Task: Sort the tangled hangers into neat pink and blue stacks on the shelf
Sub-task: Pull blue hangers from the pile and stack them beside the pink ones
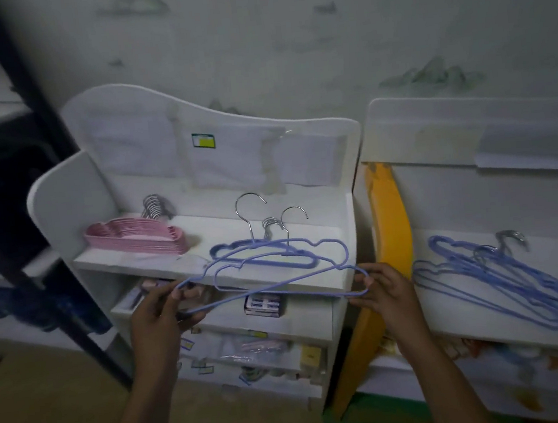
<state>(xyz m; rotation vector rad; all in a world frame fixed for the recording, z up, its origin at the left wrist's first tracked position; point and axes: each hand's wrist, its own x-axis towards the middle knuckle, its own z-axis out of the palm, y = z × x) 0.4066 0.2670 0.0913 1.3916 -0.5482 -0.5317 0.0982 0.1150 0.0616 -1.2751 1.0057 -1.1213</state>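
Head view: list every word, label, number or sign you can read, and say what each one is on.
No text can be read.
Green-yellow sticker on the shelf back panel: print too small and blurred.
Box on the second shelf: blue-white pattern, no legible words.
Small tags on the lower shelves: blurred.
Papers taped under plastic on the back panel: blank or too faint.

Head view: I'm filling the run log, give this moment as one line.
left hand and right hand: hold blue hangers | pink stack: on shelf

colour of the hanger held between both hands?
Blue, with a silver metal hook; the held hanger shows best in the head view, the only one.
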